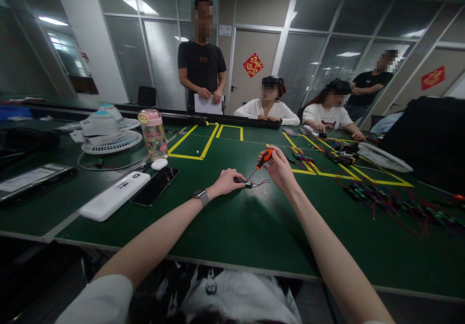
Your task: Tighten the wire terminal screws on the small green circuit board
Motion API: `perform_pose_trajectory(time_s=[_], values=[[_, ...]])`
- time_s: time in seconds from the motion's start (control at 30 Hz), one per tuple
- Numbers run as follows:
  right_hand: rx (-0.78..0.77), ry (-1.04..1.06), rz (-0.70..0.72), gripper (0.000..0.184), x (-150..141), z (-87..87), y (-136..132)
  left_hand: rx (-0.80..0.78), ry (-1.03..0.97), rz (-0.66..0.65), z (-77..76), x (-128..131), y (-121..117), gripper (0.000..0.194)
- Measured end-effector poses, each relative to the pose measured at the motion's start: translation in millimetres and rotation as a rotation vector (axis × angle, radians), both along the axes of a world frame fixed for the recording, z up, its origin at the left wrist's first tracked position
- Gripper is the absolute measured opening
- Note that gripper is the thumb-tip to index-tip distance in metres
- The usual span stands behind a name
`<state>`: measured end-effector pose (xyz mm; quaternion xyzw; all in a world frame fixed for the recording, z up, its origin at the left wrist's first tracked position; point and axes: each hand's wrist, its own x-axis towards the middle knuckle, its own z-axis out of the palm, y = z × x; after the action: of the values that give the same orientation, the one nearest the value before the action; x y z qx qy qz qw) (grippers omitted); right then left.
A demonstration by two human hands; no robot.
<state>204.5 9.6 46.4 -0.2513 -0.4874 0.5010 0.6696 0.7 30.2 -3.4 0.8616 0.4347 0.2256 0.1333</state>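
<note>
My right hand [278,165] is closed around the orange and black handle of a screwdriver [267,158]. Its thin shaft slants down to the left, and the tip meets a small circuit board [248,185] on the green table. Thin red and dark wires [262,183] trail from the board to the right. With its fingertips, my left hand [227,182] pinches the board's left end against the tabletop; a watch is on that wrist. My fingers cover part of the board, so its full shape is hidden.
To the left are a white power bank [114,195], a black phone [155,186], a pink-lidded bottle [153,135] and a white fan [109,132]. Bundles of wired boards [395,203] lie at right. Yellow tape [185,157] marks the green table [218,232]. Several people are beyond it.
</note>
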Motion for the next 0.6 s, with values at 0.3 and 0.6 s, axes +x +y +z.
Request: perform_pose_trajectory(time_s=[0.3,0.6], values=[[0.015,-0.011,0.011,0.031,-1.4,-0.1,-0.4,-0.009,0.009,0.004,4.2,1.0,-3.7,0.022],[0.062,-0.059,-0.044,0.027,-4.2,-1.5,0.2,-0.011,0.001,-0.001,2.0,1.0,-2.3,0.022]])
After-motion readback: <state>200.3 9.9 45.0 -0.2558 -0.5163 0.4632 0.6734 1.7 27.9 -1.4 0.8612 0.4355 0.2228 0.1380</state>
